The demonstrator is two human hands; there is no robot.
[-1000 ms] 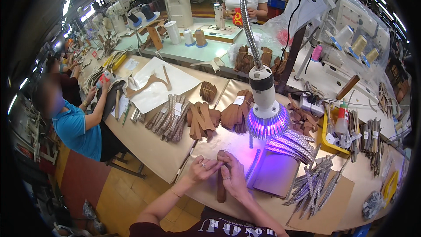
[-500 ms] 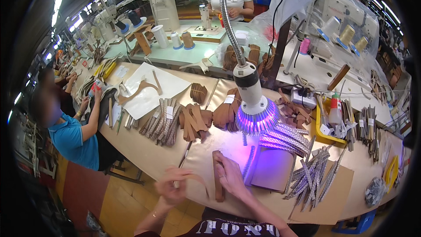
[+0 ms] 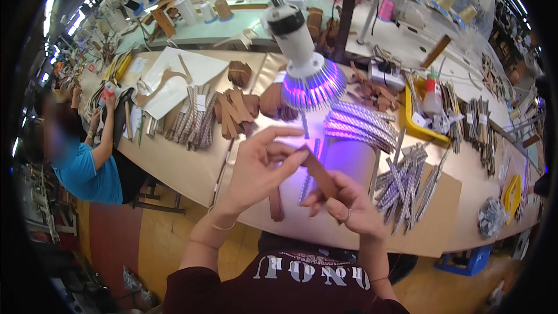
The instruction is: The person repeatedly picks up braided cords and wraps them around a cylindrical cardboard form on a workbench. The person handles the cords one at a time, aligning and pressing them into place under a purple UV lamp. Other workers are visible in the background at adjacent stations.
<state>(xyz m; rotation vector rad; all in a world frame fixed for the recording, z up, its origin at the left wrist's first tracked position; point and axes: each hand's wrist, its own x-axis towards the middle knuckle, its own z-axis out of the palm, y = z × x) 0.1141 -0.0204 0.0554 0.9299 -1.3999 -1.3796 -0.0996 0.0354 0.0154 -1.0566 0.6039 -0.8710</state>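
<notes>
Between my two hands, above the near side of the table, is a short brown leather strip [image 3: 321, 177]. My left hand [image 3: 258, 168] pinches its upper end between thumb and fingers. Around the lower end, the fingers of my right hand [image 3: 351, 202] are closed. Partly covered by my left hand, a narrow stack of brown strips [image 3: 276, 204] lies on the table. Just beyond my hands a lamp [image 3: 313, 84] throws purple light on the work surface. Under its glow, a thin braided strip [image 3: 310, 170] lies beside a brown board [image 3: 350, 160].
A bundle of braided strips [image 3: 360, 126] rests at the board's far end. Loose braided strips [image 3: 410, 186] are heaped at right, near a yellow tray [image 3: 427, 131] with a red-capped bottle [image 3: 432, 94]. Brown strip bundles [image 3: 233, 115] sit beyond. A person in blue [image 3: 87, 166] works at left.
My right hand has lifted off the stack of strips. Both hands have come together in front of the lamp, holding one strip. The view has shifted, moving the lamp left and up.
</notes>
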